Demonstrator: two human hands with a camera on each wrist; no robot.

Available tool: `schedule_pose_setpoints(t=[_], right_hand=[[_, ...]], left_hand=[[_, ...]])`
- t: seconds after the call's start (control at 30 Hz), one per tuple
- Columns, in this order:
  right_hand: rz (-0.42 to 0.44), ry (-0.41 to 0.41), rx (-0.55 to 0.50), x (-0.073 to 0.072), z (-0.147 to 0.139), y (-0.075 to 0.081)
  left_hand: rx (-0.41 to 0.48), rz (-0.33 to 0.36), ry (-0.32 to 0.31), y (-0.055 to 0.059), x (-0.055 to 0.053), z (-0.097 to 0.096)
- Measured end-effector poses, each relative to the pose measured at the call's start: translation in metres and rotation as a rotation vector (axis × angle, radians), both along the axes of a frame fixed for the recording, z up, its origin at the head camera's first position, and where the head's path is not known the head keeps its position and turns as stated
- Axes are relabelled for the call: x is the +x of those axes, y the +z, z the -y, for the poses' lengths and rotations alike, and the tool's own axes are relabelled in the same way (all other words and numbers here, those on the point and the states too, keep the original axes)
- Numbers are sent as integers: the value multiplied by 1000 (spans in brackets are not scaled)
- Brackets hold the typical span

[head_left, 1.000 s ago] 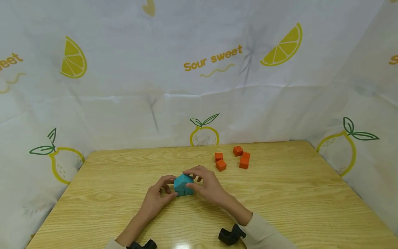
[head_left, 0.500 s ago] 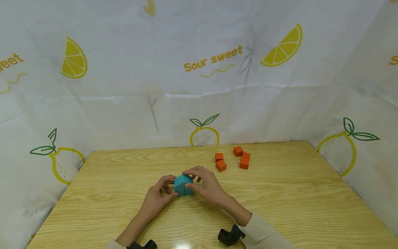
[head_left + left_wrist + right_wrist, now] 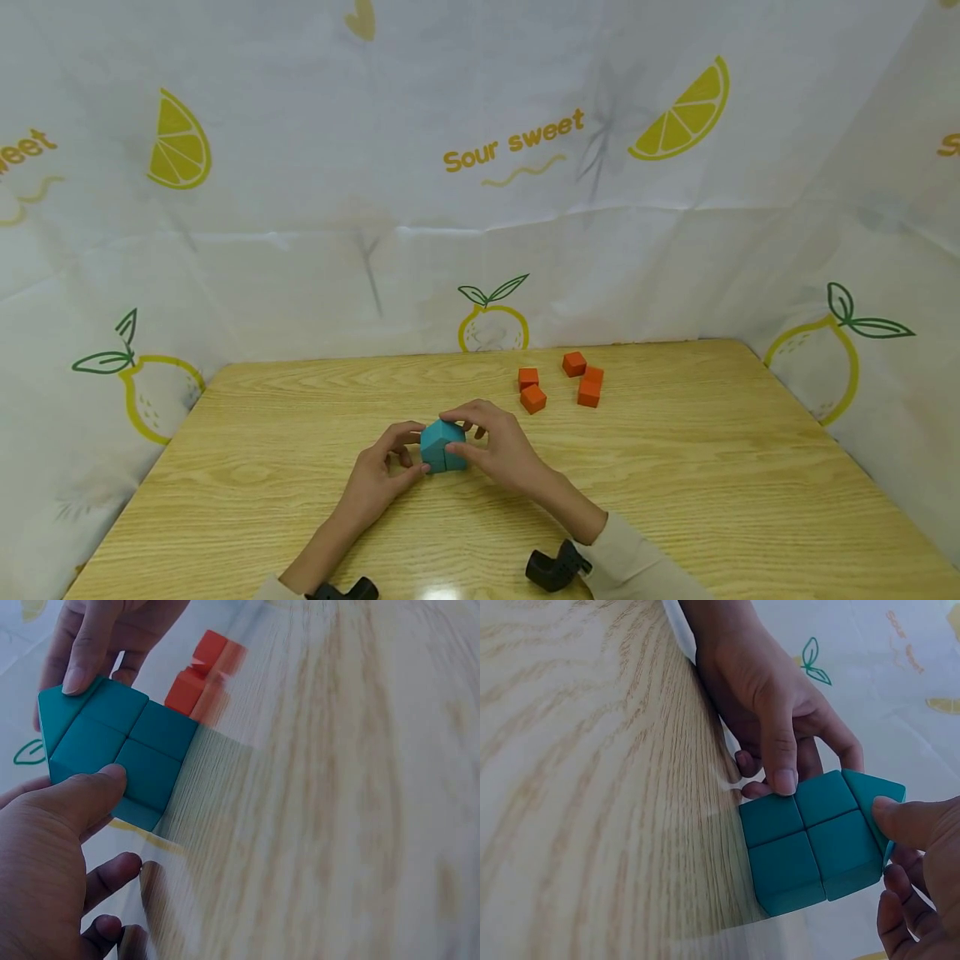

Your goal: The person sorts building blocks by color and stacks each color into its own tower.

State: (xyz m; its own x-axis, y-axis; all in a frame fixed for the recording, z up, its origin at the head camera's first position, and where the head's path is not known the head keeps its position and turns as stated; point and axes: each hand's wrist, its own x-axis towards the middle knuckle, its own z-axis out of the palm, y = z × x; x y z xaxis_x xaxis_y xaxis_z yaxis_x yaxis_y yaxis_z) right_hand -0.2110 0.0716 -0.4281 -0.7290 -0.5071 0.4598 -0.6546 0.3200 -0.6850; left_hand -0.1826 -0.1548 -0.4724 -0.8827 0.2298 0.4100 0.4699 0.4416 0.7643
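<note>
A small teal structure stands on the table [image 3: 225,467], with teal cubes [image 3: 784,866] stacked two by two and a teal triangular block [image 3: 862,793] on top like a roof. From the left side, my left hand [image 3: 375,479] pinches the lower cube, its thumb lying on the front face and its other fingers partly hidden behind. My right hand [image 3: 502,446] pinches the triangular block from the right, thumb in front and index finger across the top. In the left wrist view, narrow seams show between the cubes [image 3: 116,705].
Behind and right of the structure lie several orange cubes in two loose groups, one around a nearer orange cube [image 3: 533,398], another around an orange cube [image 3: 588,393]. A white lemon-print curtain [image 3: 405,275] borders the table. Black wrist devices [image 3: 555,568] sit near the front.
</note>
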Motion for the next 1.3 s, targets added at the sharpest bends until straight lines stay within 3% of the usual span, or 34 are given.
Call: schedule_pose_setpoints(t=[1.3], right_hand=[[-14,-2,-15,0,-4,1]], left_hand=[[20,16,3,1,1,-1]])
